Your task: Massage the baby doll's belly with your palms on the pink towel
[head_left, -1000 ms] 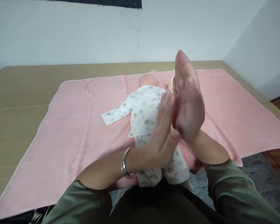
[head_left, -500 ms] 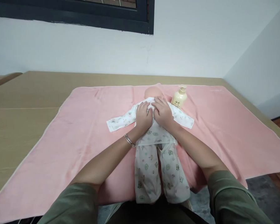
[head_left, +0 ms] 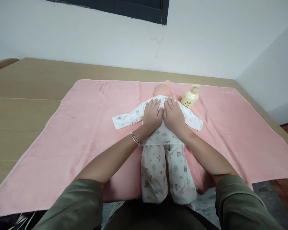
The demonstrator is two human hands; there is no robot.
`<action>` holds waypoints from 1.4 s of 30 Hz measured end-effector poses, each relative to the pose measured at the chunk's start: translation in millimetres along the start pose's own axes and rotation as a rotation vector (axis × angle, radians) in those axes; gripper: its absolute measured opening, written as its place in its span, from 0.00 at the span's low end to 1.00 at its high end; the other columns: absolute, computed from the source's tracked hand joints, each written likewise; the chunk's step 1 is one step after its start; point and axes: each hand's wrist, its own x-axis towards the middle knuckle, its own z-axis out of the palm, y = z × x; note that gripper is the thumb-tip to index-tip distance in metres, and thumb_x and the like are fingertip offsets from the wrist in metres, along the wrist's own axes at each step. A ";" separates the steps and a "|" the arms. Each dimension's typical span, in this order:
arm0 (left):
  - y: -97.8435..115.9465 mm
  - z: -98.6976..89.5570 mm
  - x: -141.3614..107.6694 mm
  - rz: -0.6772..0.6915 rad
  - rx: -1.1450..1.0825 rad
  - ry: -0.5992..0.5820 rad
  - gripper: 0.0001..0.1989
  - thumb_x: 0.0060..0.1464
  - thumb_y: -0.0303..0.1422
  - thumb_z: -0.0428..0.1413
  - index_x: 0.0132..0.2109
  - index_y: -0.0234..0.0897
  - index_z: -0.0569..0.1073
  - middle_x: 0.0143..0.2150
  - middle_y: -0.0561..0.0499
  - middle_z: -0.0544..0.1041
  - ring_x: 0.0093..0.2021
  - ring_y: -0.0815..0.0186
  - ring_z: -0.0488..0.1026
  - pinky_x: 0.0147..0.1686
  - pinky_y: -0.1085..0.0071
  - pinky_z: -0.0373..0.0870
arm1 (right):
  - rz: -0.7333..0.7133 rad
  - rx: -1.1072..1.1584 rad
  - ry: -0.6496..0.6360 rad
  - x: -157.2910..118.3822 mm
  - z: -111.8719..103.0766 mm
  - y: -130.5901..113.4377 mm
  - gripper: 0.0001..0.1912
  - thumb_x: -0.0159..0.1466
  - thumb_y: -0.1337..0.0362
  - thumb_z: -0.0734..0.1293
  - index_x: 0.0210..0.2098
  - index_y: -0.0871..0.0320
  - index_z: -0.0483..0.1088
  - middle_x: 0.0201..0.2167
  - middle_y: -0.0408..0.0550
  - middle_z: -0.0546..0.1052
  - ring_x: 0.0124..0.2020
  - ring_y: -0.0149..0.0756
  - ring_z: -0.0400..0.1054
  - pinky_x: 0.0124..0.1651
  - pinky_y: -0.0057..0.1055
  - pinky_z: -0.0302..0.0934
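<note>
A baby doll in a white patterned top (head_left: 162, 135) and matching trousers (head_left: 155, 171) lies on a pink blanket (head_left: 93, 127), its bare head (head_left: 162, 90) toward the wall and its sleeves spread. My left hand (head_left: 152, 115) rests flat on the left side of the upper top, fingers extended. Beside it, my right hand (head_left: 173, 116) lies flat on the right side, with the thumbs close together. Neither hand grips anything. The doll's face is not visible.
A pale yellow pump bottle (head_left: 190, 96) leans on the blanket just right of the doll's head. The blanket covers much of a wooden table (head_left: 21, 95). Behind it is a white wall (head_left: 110, 44) with a dark window frame (head_left: 144, 12).
The view has shifted and tilted slightly. My hands remain on the doll's upper top, with the right hand's fingers now lying straighter and closer to parallel with the left's.
</note>
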 end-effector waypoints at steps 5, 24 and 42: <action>-0.7 0.0 -0.3 0.009 0.009 0.001 0.25 0.61 0.31 0.41 0.61 0.29 0.68 0.65 0.40 0.68 0.68 0.52 0.61 0.69 0.50 0.52 | -0.114 0.096 -0.074 5.6 -1.2 11.4 0.26 0.67 0.68 0.53 0.61 0.69 0.65 0.66 0.58 0.63 0.69 0.42 0.53 0.74 0.44 0.45; 0.1 0.1 -2.4 0.004 -0.006 0.005 0.23 0.63 0.34 0.44 0.61 0.34 0.68 0.66 0.43 0.67 0.69 0.54 0.58 0.71 0.49 0.49 | 0.062 0.130 -0.172 18.7 -11.8 31.9 0.29 0.71 0.60 0.54 0.67 0.71 0.56 0.69 0.59 0.57 0.71 0.44 0.48 0.73 0.43 0.43; -1.4 -2.4 -1.7 0.041 0.127 -0.006 0.25 0.60 0.33 0.48 0.62 0.30 0.67 0.66 0.37 0.66 0.69 0.49 0.58 0.69 0.45 0.52 | 0.180 -0.041 -0.132 2.5 -10.1 7.7 0.29 0.70 0.64 0.51 0.66 0.75 0.56 0.67 0.68 0.59 0.70 0.54 0.50 0.71 0.51 0.45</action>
